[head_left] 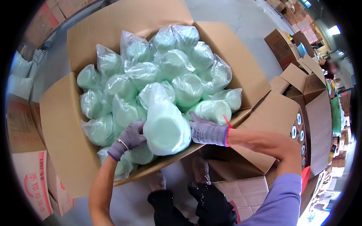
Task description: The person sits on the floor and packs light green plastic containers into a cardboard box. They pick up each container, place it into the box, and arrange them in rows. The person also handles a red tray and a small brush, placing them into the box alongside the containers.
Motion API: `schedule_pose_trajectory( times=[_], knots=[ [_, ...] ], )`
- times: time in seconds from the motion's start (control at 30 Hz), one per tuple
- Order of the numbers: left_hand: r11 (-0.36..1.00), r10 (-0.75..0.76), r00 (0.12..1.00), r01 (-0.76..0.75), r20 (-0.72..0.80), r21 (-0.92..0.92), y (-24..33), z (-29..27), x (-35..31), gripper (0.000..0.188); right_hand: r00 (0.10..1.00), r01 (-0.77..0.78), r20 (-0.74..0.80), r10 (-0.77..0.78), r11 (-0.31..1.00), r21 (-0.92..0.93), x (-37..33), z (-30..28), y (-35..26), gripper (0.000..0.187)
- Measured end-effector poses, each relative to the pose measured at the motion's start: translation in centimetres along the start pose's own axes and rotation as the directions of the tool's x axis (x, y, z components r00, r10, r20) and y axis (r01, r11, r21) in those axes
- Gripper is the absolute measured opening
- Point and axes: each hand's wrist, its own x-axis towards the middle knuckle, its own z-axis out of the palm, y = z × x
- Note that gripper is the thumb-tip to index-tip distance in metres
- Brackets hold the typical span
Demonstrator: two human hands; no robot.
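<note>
A pale green, round item in a clear plastic bag (167, 133) is raised over the near edge of a large open carton (124, 183), its round end facing me and the bag's loose end pointing away. My left hand (130, 140), in a grey glove, grips its left side with bent fingers. On the opposite side, my right hand (208, 130), gloved too, holds it, with some fingers hidden behind the plastic. Inside the carton, several similar bagged green items (175, 62) are packed close together. What kind of item they are cannot be made out.
On the right an open carton holds several white-ringed round pieces (298, 119). Another brown carton (282, 49) stands farther off on the grey floor (230, 22). Printed cartons (32, 180) line the left side. A flattened sheet of cardboard (245, 196) lies near my feet.
</note>
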Motion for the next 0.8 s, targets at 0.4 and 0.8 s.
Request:
schedule_pose_trajectory(
  times=[0.4, 0.8],
  knots=[
    [0.854, -0.182, 0.976, 0.095, 0.122, 0.511, -1.3, 2.6, 4.5, 0.033, 0.957, -0.236, -0.123, 0.261, 0.954, 0.186, -0.1, 3.7, -2.9, 0.014],
    [0.850, 0.303, 0.943, -0.202, -0.138, 0.485, 8.8, 4.7, 0.8, 0.043, 0.833, -0.540, 0.258, 0.488, 0.623, 0.565, -4.9, 13.0, 7.9, 0.020]
  ],
)
